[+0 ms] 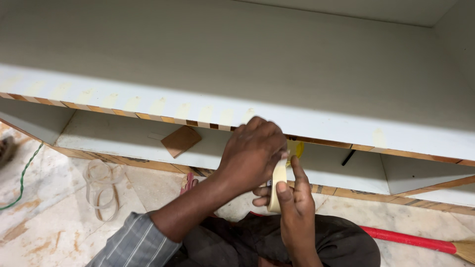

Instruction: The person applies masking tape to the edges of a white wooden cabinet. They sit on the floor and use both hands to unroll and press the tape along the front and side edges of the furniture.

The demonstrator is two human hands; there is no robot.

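My left hand [251, 151] is raised against the front edge of a white shelf board [148, 106], fingers closed on the free end of a strip of cream masking tape. My right hand [292, 198] sits just below it and grips the roll of masking tape [278, 185], thumb along its outer side. Several short pieces of the same tape are stuck at intervals along the shelf's front edge, wrapping over the brown edge band. A yellow object [297, 147] shows partly behind my hands.
A brown square piece of board [180, 140] lies on the lower shelf. Clear plastic rings [101, 185] lie on the marble floor at left, with a green cord [22, 178] further left. A red broom handle [408, 239] lies at right. A dark rod [348, 157] rests inside the lower compartment.
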